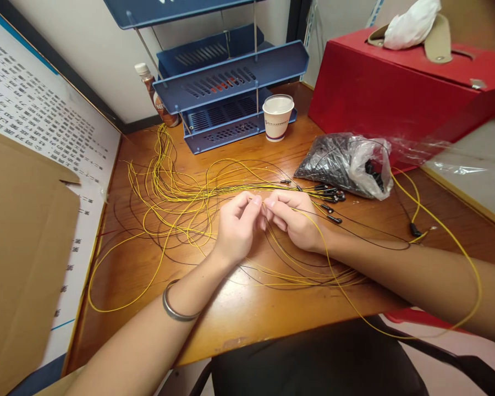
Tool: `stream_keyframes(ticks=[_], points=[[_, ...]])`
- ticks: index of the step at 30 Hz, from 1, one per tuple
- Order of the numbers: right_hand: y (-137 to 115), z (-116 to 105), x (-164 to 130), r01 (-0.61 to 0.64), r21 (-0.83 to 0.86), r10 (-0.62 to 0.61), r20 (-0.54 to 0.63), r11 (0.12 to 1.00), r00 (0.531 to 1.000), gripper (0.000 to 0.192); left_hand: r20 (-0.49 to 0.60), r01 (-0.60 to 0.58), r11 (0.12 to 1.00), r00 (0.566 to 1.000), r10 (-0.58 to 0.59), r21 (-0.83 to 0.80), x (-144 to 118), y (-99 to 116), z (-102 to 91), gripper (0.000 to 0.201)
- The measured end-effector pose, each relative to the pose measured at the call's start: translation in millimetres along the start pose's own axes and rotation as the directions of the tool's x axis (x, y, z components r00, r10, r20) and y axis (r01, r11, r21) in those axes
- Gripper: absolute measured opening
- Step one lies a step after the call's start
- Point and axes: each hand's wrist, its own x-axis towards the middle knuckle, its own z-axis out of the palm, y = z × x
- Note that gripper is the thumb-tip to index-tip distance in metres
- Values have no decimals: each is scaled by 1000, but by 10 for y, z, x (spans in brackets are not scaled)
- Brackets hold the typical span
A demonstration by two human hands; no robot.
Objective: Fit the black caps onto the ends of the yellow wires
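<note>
My left hand (237, 225), with a metal bangle (174, 301) on its wrist, is closed in a pinch over the table. Its fingertips almost meet those of my right hand (295, 220), also pinching. Between them is the end of a thin wire, mostly hidden by the fingers. A yellow wire (480, 286) loops from my right hand over the forearm to the right. Behind the hands lies a bundle of yellow and black wires (181, 192), with black plugs (332, 193) at its right end. More wires (301, 280) pass beneath my hands and right forearm.
A clear bag of small black parts (330, 159) lies at the right, before a red box (379, 93). Behind stand a paper cup (277, 124), a blue tiered rack (231, 74) and a bottle (159, 102). Cardboard (25, 247) borders the left; a black chair (313, 363) is at the front.
</note>
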Motion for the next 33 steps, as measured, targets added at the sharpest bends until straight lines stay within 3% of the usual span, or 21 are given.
stream_keyframes(ticks=[12,33], points=[[3,-1,-2,5,-18,-5,-7,1000,1000,34,21,-53,999,998,53,7,0,-2,6,39],[-39,19,13,-14,27,14,-4,1000,1000,43,0,-22,1000,1000,22,6,3,1,26,45]])
